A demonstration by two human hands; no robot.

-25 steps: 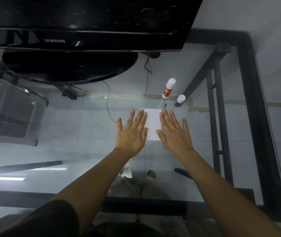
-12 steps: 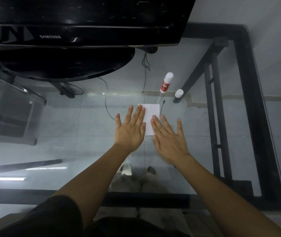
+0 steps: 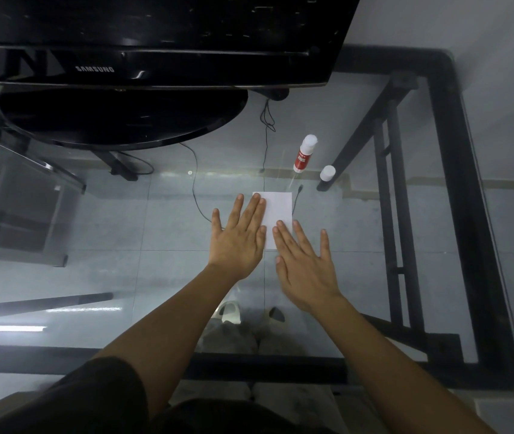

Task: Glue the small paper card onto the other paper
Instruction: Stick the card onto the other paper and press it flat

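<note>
At the far left a black monitor (image 3: pixel 143 39) stands on its round base at the back of the glass table (image 3: pixel 99 277). The left hand (image 3: pixel 238 236) lies flat, fingers straight and close together, and covers the left edge of the white paper (image 3: pixel 277 211). This hand has stayed in place. The right hand (image 3: pixel 305 267), flat with fingers spread, has slid back toward the person: one second ago it lay beside the left hand on the sheet, now only its fingertips touch the near right corner. I judge this as a smoothing stroke that presses the glued card down, so the task is nearly finished. I cannot tell the card from the sheet. Behind, to the right, the open glue stick (image 3: pixel 305 153) stands with its cap (image 3: pixel 327 173) beside it.
</note>
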